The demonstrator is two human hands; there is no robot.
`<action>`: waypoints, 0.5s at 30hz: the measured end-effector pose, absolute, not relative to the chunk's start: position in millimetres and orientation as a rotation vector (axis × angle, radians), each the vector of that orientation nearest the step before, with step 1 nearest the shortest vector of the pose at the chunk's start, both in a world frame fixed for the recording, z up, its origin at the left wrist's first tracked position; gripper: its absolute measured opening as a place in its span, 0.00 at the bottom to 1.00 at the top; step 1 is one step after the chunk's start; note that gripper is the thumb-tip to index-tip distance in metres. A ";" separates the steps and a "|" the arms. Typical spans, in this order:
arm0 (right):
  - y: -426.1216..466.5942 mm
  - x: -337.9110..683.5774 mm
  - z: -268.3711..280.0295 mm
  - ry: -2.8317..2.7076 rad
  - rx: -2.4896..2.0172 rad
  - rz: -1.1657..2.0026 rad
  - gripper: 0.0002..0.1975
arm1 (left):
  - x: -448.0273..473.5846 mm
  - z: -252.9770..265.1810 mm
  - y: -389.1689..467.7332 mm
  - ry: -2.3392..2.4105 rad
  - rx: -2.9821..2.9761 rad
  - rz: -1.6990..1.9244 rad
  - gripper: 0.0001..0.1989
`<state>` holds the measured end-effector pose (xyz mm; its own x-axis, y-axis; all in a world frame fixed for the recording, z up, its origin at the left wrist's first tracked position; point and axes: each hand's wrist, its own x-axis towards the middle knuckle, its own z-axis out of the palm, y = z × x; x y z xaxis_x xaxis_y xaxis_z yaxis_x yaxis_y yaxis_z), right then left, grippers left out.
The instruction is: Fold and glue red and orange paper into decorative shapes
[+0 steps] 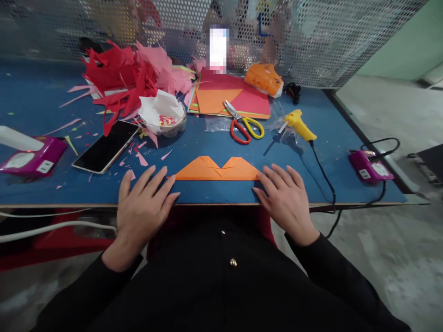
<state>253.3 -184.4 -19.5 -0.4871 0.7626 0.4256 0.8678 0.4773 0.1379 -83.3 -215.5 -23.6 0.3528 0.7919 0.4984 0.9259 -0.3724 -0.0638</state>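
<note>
A folded orange paper (212, 171) lies flat near the table's front edge, long and low, with two raised humps and a notch between them. My left hand (143, 200) rests palm down at its left tip, fingers spread, the index fingertip at the paper's end. At the opposite tip lies my right hand (285, 198), also palm down with fingers apart, its index finger touching the paper's corner. Neither hand grips anything. Scissors (241, 121) with one red and one yellow handle lie beyond the paper, their blades over a stack of coloured paper (254, 102).
Red and pink paper strips (121, 76) heap at the back left, beside a scrap-filled bowl (173, 127). A dark phone (107, 146) lies left. To the right are a yellow glue gun (300, 125), an orange packet (263, 79) and a purple power socket (370, 165) with cables.
</note>
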 end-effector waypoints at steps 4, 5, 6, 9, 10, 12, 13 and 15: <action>-174.0 230.5 -11.2 -2.452 -1.233 -0.462 0.12 | -56.2 -18.2 -197.1 -1.368 -2.423 -0.657 0.11; -170.9 224.4 -10.7 -2.469 -1.181 -0.446 0.11 | -50.0 -18.1 -191.6 -1.324 -2.472 -0.671 0.11; -167.9 218.6 -10.6 -2.485 -1.134 -0.441 0.12 | -44.4 -18.3 -186.4 -1.289 -2.509 -0.686 0.11; -159.6 205.5 -11.8 -2.529 -1.022 -0.484 0.13 | -32.6 -18.9 -174.4 -1.242 -2.578 -0.700 0.11; -157.6 203.0 -12.4 -2.533 -1.003 -0.502 0.14 | -30.4 -18.5 -171.8 -1.248 -2.586 -0.697 0.11; -155.1 200.2 -13.4 -2.534 -0.998 -0.511 0.14 | -27.7 -17.0 -168.4 -1.276 -2.586 -0.694 0.11; -154.7 199.6 -13.8 -2.527 -1.007 -0.504 0.14 | -26.8 -16.0 -167.2 -1.287 -2.583 -0.697 0.11; -155.2 199.2 -14.6 -2.505 -1.022 -0.484 0.13 | -25.4 -14.1 -165.5 -1.293 -2.580 -0.709 0.10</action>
